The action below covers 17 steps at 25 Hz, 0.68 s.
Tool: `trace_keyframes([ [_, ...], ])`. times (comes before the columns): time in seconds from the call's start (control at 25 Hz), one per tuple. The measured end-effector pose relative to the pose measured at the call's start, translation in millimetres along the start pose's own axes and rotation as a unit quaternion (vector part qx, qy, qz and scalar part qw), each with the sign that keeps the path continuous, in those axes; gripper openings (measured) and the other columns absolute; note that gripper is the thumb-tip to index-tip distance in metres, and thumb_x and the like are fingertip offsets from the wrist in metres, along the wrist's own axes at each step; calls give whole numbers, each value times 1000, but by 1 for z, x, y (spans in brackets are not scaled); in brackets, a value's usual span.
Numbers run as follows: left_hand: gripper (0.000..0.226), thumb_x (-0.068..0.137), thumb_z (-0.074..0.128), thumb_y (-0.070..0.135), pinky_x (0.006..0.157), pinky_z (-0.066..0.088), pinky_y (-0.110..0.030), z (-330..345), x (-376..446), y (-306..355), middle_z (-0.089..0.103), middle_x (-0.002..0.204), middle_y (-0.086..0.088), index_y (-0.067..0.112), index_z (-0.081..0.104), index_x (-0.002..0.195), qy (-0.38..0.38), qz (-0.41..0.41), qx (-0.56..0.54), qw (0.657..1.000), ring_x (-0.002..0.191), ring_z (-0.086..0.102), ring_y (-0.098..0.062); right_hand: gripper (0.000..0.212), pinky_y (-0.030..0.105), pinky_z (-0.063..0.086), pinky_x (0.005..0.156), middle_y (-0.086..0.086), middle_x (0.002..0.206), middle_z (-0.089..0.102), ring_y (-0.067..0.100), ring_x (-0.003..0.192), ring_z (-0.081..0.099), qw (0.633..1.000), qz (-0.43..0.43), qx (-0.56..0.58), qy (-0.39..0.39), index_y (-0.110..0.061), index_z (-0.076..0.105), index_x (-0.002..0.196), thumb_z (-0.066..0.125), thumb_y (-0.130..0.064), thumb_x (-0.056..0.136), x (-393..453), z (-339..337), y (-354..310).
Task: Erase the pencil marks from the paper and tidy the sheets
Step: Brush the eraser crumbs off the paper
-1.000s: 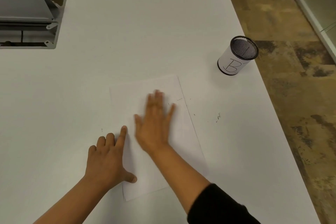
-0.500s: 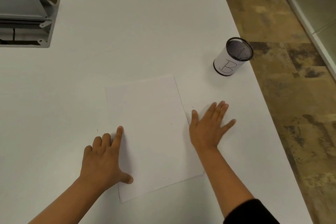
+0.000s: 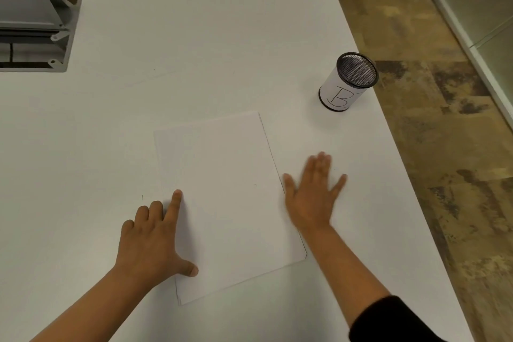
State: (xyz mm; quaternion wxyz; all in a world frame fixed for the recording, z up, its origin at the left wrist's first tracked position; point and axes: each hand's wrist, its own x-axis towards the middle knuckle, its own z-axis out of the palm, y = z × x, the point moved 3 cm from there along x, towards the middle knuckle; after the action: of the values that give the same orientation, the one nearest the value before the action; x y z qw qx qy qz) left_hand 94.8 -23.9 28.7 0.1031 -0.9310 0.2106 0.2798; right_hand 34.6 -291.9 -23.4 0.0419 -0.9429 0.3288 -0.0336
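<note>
A: Where does the paper [image 3: 230,203] lie?

B: Flat on the white table [image 3: 194,36], slightly turned, its surface nearly blank.

A: And the left hand [image 3: 151,241]?

B: Palm down on the sheet's left edge, index finger and thumb on the paper; it grasps nothing.

A: The right hand [image 3: 312,197]?

B: Spread flat, blurred, on the table just beside the right edge, fingers splayed wide, empty.

A: Other items?

B: A mesh pen cup [image 3: 347,82], labelled "B", stands upright near the table's right edge; a grey cable hatch [image 3: 36,19] sits far left.
</note>
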Motion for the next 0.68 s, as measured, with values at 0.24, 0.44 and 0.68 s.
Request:
trace_keyframes([
  [0.24,137,55,66,76,83,33,-25,-11,-6,6,36,120,3,22,-22,146,1,-15,-15,1000,110,37,-17,61,48,-1,112,10,152,12,19,140,0,991,33,128,29,-11,21,142,18,-46,91,-29,-37,14],
  [0.44,106,64,74,60,88,41,-29,-24,-33,55,51,118,0,37,11,146,-61,-29,-634,770,105,52,-14,25,8,41,81,-9,116,58,-8,98,54,823,73,526,-203,-37,47,114,49,-24,92,-102,-72,-60],
  [0.68,95,75,68,55,97,49,-41,-1,-37,86,39,143,-23,14,23,148,-199,-37,-894,399,120,54,-28,19,15,50,79,-13,98,66,-1,89,62,817,39,516,-255,-20,64,106,53,-13,91,-107,-66,-70],
])
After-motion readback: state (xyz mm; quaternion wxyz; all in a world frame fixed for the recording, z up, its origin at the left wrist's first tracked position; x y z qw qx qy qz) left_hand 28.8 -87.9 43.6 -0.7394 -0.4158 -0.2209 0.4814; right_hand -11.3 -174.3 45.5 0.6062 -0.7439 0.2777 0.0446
